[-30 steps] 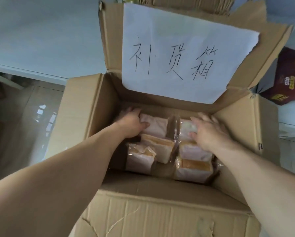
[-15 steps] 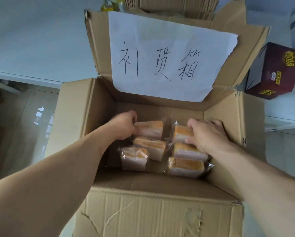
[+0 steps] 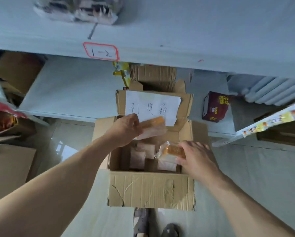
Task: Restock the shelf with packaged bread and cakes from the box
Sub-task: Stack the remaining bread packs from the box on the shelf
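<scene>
An open cardboard box (image 3: 150, 189) stands on the floor, a handwritten paper sheet (image 3: 152, 106) taped to its raised back flap. My left hand (image 3: 126, 129) grips a clear-wrapped bread pack (image 3: 153, 127) lifted above the box's back edge. My right hand (image 3: 196, 158) holds another wrapped bread pack (image 3: 172, 151) with an orange crust, raised at the box's right side. Several more bread packs (image 3: 140, 156) lie inside the box. The pale shelf board (image 3: 160, 41) labelled 1-2 (image 3: 100, 51) spans the top of the view.
Blurred packaged goods (image 3: 76, 9) sit on the upper shelf. A dark red carton (image 3: 215, 106) stands on the lower shelf to the right, near a white radiator (image 3: 273, 89). Cardboard boxes (image 3: 8, 166) stand at the left. My shoes (image 3: 153, 223) are below the box.
Both hands have lifted a bread pack each out of the box. The view has pulled back and tilted up, bringing the shelf edge with its 1-2 label into sight.
</scene>
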